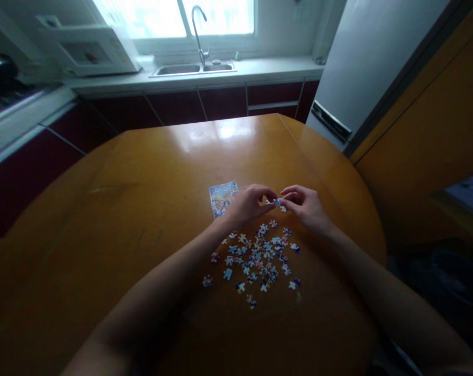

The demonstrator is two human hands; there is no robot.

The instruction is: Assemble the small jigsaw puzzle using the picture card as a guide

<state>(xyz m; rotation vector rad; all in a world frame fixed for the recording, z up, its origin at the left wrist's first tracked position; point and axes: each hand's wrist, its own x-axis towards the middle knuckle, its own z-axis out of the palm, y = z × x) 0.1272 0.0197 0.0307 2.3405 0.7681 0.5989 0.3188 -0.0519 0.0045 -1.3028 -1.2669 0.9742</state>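
Observation:
My left hand (252, 202) and my right hand (303, 207) meet just beyond a loose heap of jigsaw pieces (262, 256). Between the fingertips of both are small joined jigsaw pieces (275, 201), pale blue and white. Thumb and fingers of each hand are pinched on them from opposite sides. A picture card (221, 197) with a colourful print lies flat to the left of my left hand, its lower right part covered by that hand. A few pieces lie apart from the heap, such as a blue piece (228, 274) at its left.
The wooden table (161, 183) has a rounded edge. Beyond it a counter (275, 65) carries a sink (181, 69) with a tall faucet (199, 34) and a white microwave (91, 49). A fridge (371, 57) stands at the right.

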